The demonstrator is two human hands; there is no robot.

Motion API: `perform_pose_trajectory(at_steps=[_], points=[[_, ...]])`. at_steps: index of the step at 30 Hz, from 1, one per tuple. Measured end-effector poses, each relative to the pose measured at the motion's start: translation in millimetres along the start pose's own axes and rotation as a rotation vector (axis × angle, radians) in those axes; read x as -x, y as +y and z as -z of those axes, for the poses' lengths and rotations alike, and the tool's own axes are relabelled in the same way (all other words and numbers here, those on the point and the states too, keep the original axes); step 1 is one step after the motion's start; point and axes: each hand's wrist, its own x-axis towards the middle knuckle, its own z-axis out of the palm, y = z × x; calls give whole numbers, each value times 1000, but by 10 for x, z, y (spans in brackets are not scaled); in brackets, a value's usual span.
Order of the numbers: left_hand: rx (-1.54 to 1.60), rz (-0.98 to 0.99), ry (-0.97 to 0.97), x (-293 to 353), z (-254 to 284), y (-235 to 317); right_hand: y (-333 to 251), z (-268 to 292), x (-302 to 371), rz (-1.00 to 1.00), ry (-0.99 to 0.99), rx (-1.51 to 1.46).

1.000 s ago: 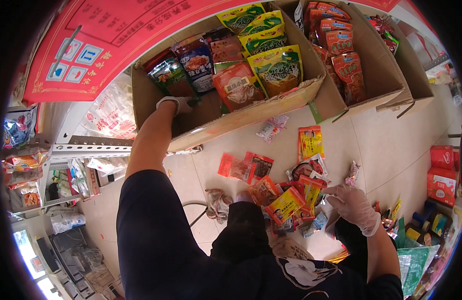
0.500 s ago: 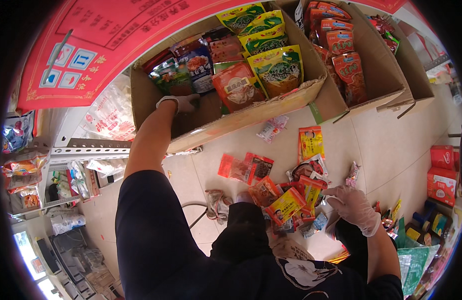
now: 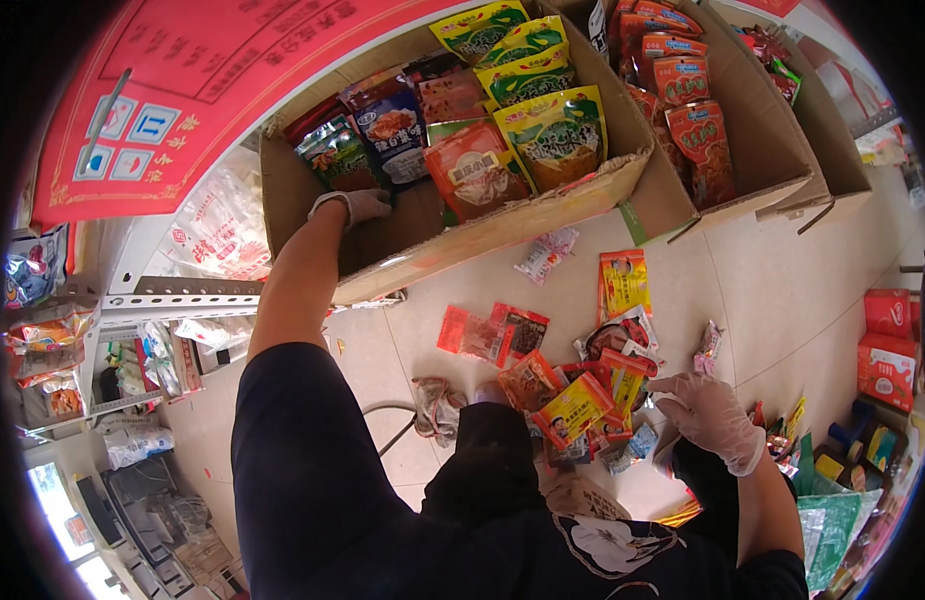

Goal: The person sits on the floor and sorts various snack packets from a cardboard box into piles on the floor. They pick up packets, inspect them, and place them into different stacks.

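My left hand [image 3: 354,205], in a thin clear glove, reaches into a cardboard box [image 3: 502,228]. Its fingers lie stretched out against the lower edge of a green snack packet [image 3: 344,158]. Beside that packet stands a blue snack packet [image 3: 390,140]; an orange-red packet [image 3: 474,170] and a row of yellow-green packets [image 3: 554,140] fill the box's right part. Low at the right, my gloved right hand [image 3: 712,415] hovers with loosely bent, parted fingers and nothing visible in them. Near its fingertips lies a heap of snack packets, with a yellow-and-red packet [image 3: 572,410] on top.
Another cardboard box [image 3: 752,195] holds orange packets [image 3: 700,150]. A red printed sheet [image 3: 212,80] hangs at the upper left, above a metal shelf [image 3: 182,300]. Loose packets lie on the tiled floor [image 3: 382,355]. Red boxes [image 3: 887,370] stand at the right.
The left hand's fingers have drawn closer together against the green packet, which has shifted slightly. My right hand has hardly moved.
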Motion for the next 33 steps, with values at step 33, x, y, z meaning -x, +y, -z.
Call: perform_pose_trajectory(at_steps=[33], points=[[1623,-1114,-172,2667,-1329,2973,-246,191,516,148,261,-344]])
